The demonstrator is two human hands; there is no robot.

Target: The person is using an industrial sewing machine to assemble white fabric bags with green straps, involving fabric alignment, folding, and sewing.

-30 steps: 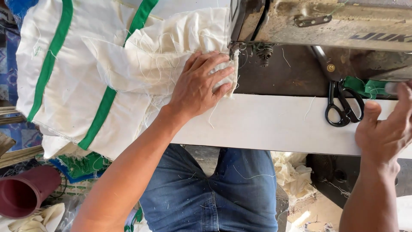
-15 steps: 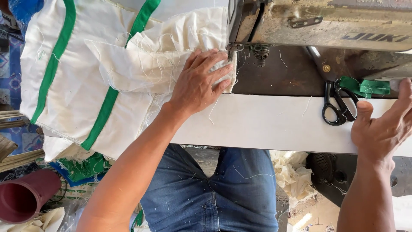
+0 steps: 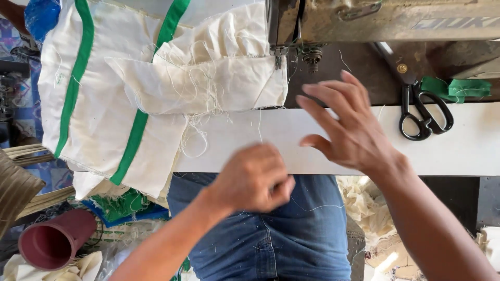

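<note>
A white cloth with green stripes (image 3: 130, 104) lies on the white table (image 3: 458, 151), its folded frayed edge under the needle of an old sewing machine (image 3: 375, 21). My left hand (image 3: 252, 179) hovers off the cloth at the table's front edge above my lap, fingers curled shut. Loose thread trails near it; I cannot tell whether it pinches any. My right hand (image 3: 349, 130) floats over the table just right of the cloth, fingers spread, holding nothing.
Black scissors (image 3: 424, 112) lie on the table right of my right hand, with a green fabric scrap (image 3: 458, 88) beside them. On the floor are a maroon cup (image 3: 52, 242) at lower left and cloth scraps (image 3: 364, 203) at right.
My left hand lifted off the cloth and drew back toward my lap, closing. My right hand moved left from the table's right end to the space in front of the machine.
</note>
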